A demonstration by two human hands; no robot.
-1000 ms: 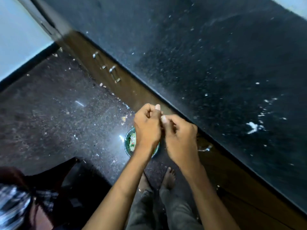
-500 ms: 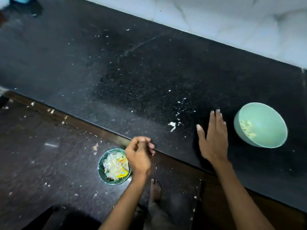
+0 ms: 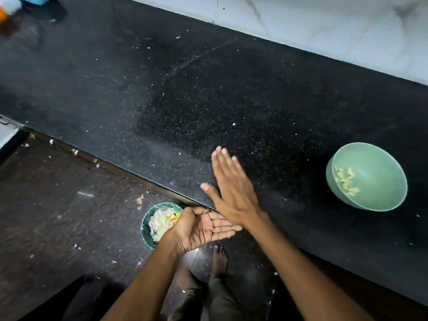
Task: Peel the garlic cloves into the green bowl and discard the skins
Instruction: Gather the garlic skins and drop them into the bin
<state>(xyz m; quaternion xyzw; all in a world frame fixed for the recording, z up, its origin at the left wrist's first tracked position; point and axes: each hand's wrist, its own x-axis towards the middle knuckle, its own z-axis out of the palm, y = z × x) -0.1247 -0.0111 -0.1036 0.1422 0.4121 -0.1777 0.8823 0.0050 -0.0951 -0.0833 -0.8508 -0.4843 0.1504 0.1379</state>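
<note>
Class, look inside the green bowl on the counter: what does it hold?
The green bowl holds a small pile of pale peeled garlic cloves against its left inner wall. Nothing covers it; no skins are visible inside.

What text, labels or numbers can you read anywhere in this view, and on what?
None can be read.
Green bowl: plain, no marking.
Bin on the floor: colourful wrappers inside, any print too blurred to read.
Blurred items at the counter's far left corner: no legible label.
</note>
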